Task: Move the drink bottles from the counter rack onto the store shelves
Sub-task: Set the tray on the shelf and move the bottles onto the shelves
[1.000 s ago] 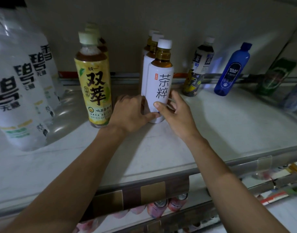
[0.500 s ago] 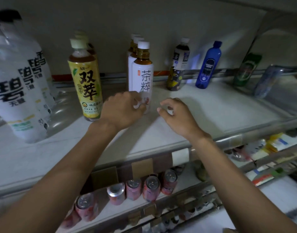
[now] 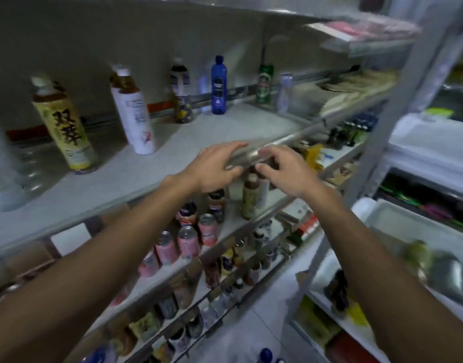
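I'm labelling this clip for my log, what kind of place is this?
Probably a small convenience store: tiered metal shelves holding bottled tea, a blue bottle, and rows of pink cans on the shelf below.

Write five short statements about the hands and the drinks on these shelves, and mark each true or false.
1. The left hand and right hand hold nothing. True.
2. The white-label tea bottle lies on its side. False: it stands on its base on the upper shelf.
3. The blue bottle stands right of the white-label tea bottle. True.
4. The left hand grips the yellow-label bottle. False: it stands on the upper shelf, apart from both hands.
5. Pink cans stand below the upper shelf. True.
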Demonstrator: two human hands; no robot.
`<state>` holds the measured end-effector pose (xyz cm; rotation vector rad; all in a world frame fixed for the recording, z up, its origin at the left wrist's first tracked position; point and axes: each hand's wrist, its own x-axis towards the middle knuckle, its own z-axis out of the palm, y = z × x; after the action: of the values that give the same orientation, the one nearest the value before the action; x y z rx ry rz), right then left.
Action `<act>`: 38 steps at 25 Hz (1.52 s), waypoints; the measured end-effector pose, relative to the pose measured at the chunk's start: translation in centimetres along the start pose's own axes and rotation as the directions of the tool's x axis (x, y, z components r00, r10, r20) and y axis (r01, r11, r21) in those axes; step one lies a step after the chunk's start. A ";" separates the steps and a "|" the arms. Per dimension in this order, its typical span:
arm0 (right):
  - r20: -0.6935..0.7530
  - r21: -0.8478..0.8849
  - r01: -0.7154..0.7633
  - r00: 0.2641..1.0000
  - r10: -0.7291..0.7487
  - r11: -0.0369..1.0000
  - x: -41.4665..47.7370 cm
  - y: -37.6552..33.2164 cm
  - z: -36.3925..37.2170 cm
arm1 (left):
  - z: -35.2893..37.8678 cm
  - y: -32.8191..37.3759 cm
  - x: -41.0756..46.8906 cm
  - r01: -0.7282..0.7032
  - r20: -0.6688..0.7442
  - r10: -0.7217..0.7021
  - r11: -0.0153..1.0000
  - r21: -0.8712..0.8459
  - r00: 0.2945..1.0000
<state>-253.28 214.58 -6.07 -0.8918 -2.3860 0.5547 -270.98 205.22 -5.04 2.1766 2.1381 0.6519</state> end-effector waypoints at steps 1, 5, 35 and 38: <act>0.006 -0.028 -0.029 1.000 0.030 0.999 -2.0 0.9 -1.3 | 0.6 2.1 0.3 -0.044 0.032 0.044 0.999 0.010 0.999; -0.045 -0.074 -0.194 0.980 0.192 0.978 -10.1 5.1 -6.5 | 4.6 9.9 1.5 -0.224 0.152 0.218 0.974 0.022 0.964; -0.090 0.042 -0.813 0.576 0.813 0.581 -23.8 33.6 -8.8 | 35.2 25.7 17.8 -0.378 0.605 0.522 0.853 -0.360 0.601; 0.008 0.026 -0.831 0.555 0.832 0.555 -22.1 36.9 -8.1 | 36.7 25.7 19.0 -0.316 0.632 0.480 0.877 -0.362 0.609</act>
<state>-216.73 226.59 -26.89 -2.0309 -1.7861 0.9132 -235.77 231.89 -25.55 2.2645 1.1353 -0.0110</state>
